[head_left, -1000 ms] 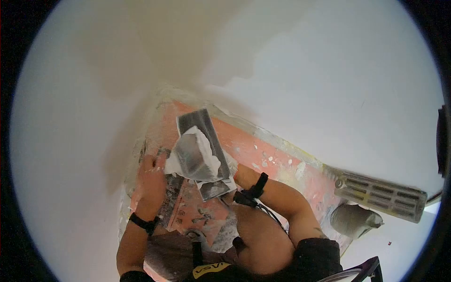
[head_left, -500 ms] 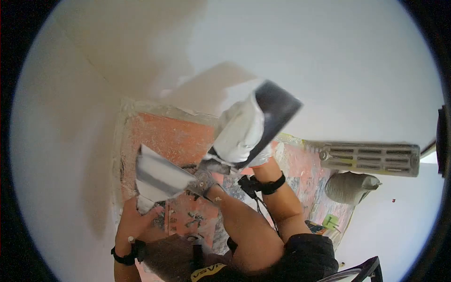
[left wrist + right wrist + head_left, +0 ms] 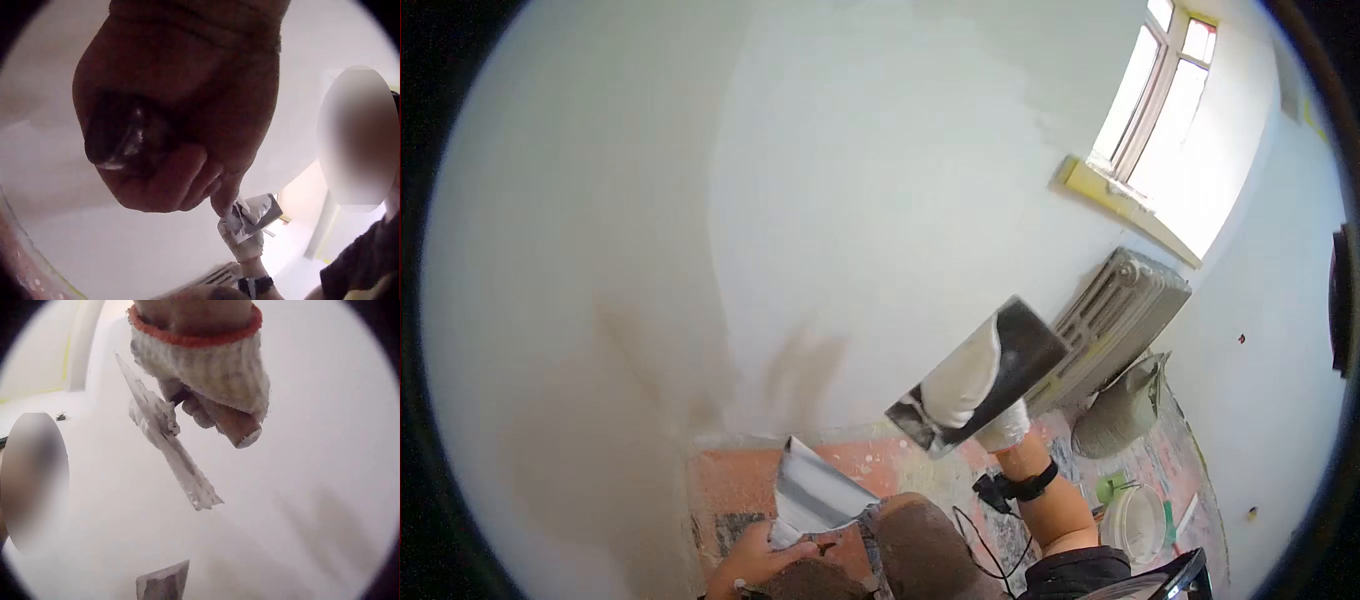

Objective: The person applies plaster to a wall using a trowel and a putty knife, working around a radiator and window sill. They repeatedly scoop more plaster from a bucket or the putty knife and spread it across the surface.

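Observation:
My bare left hand (image 3: 755,562) grips a wide putty knife (image 3: 825,495) low at the left, its blade smeared with white plaster. The butt of the knife's dark handle (image 3: 115,134) pokes out of the fist in the left wrist view. In a white knit glove with an orange cuff, my right hand (image 3: 206,378) holds the handle of a plastering trowel (image 3: 1030,355). A thick mound of white plaster (image 3: 962,388) lies across the trowel's flat face. Knife and trowel are apart, both in front of the wall (image 3: 850,220).
Along the wall at right stands a radiator (image 3: 1090,325) under a window (image 3: 1150,100). A grey sack (image 3: 1115,420) slumps beside it. Farther down sits a white bucket (image 3: 1138,525). The floor (image 3: 750,475) is reddish and splattered. A cable (image 3: 985,555) hangs by the right forearm.
The putty knife was over the trowel, then came away left with the left hand. The trowel swung right with its plaster. The head view tipped up, bringing the window in.

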`<state>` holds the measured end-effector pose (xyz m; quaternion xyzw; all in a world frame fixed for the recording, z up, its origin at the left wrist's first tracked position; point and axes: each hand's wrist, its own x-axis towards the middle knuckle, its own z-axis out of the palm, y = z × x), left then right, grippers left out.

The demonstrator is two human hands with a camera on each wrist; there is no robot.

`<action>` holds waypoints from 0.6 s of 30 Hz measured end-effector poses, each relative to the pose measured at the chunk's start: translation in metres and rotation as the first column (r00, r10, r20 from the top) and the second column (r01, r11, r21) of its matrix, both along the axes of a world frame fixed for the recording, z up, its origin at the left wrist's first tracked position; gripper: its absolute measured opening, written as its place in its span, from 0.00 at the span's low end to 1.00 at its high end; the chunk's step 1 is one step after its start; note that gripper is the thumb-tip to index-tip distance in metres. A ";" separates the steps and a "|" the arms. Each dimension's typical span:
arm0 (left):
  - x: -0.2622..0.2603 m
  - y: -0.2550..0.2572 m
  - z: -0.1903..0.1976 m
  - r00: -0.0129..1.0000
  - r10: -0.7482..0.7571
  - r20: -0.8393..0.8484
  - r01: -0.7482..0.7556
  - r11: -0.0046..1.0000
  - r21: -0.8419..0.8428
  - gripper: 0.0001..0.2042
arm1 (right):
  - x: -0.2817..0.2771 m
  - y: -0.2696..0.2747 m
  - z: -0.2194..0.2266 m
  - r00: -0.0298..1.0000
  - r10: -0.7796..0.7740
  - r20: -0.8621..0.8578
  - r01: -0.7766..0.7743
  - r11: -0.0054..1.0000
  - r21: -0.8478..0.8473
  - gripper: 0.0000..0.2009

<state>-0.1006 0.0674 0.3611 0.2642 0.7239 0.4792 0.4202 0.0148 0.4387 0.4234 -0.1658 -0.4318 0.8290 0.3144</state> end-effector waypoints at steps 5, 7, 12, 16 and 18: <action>0.028 0.018 0.013 0.994 -0.018 -0.112 0.030 0.994 0.108 0.25 | -0.015 -0.049 0.010 0.964 0.262 0.039 -0.249 0.843 0.477 0.19; 0.031 0.023 0.018 0.992 -0.098 0.085 0.075 0.967 0.242 0.26 | -0.023 -0.084 0.012 0.956 0.289 0.044 -0.277 0.849 0.450 0.15; 0.044 0.012 0.043 0.958 0.128 -0.258 -0.118 0.991 0.057 0.26 | -0.018 -0.057 -0.043 0.821 0.435 0.369 -0.570 0.609 0.551 0.07; 0.036 0.031 0.059 0.762 0.304 -0.572 -0.216 0.952 0.219 0.18 | 0.007 -0.058 -0.033 0.770 0.441 0.461 -0.564 0.808 0.168 0.04; 0.016 0.050 0.043 0.574 0.335 -0.747 -0.132 0.938 0.319 0.18 | 0.015 -0.062 -0.043 0.787 0.601 0.141 -0.499 0.753 -0.429 0.11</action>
